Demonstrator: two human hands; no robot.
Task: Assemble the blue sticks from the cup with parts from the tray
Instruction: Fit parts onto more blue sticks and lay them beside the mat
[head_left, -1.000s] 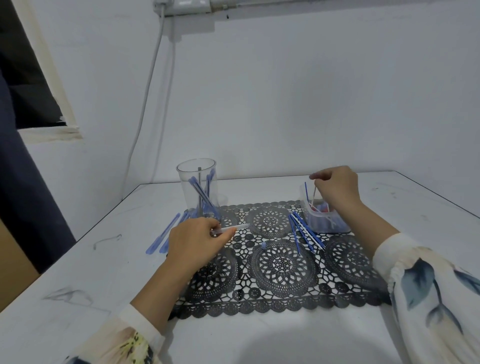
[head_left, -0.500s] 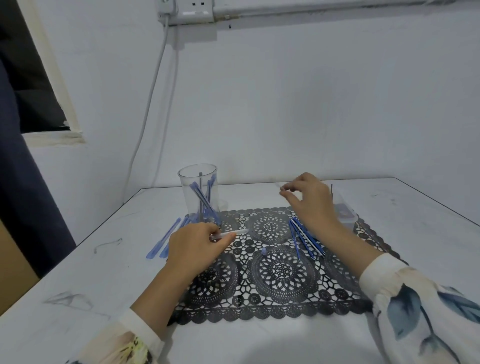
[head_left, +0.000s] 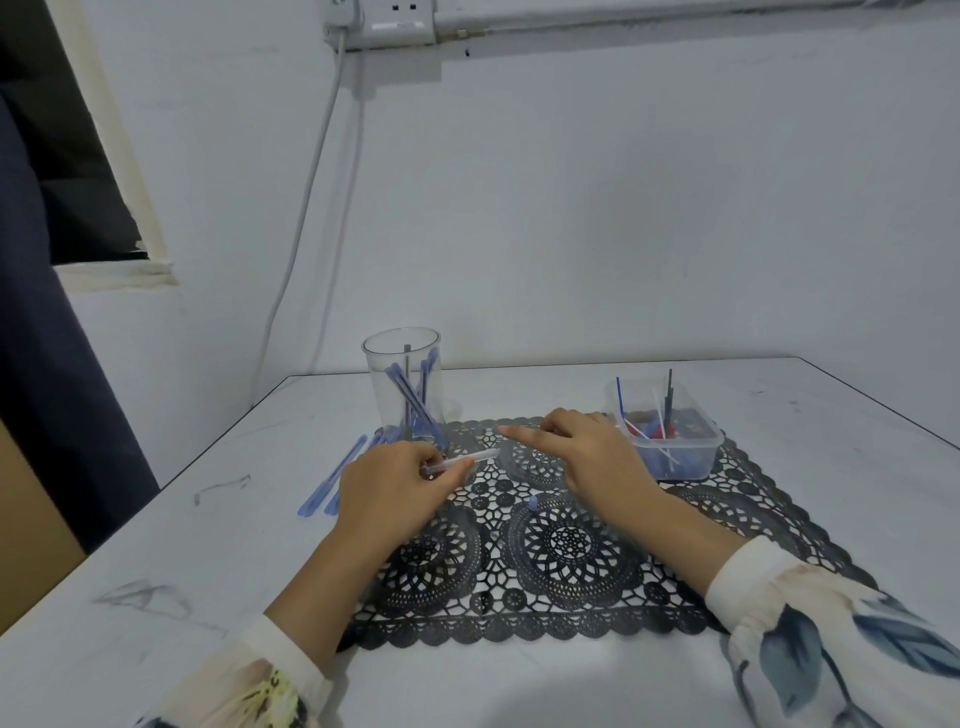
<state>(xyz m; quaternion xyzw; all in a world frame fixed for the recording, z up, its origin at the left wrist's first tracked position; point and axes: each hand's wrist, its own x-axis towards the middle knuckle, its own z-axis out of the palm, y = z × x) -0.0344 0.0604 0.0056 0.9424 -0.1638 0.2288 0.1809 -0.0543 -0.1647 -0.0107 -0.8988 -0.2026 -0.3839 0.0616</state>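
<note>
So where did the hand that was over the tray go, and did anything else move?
The right hand left the tray and crossed the mat to the left hand; its fingertips now sit by the end of the clear tube. Whether it carries a part is too small to tell. The left hand kept gripping the tube; cup and tray stayed put.

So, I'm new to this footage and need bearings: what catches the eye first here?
Two hands close together over the black lace mat: the left grip pinches a clear tube, and the right grip points at its end. Behind stand a clear cup of blue sticks, left, and a plastic tray, right.
</note>
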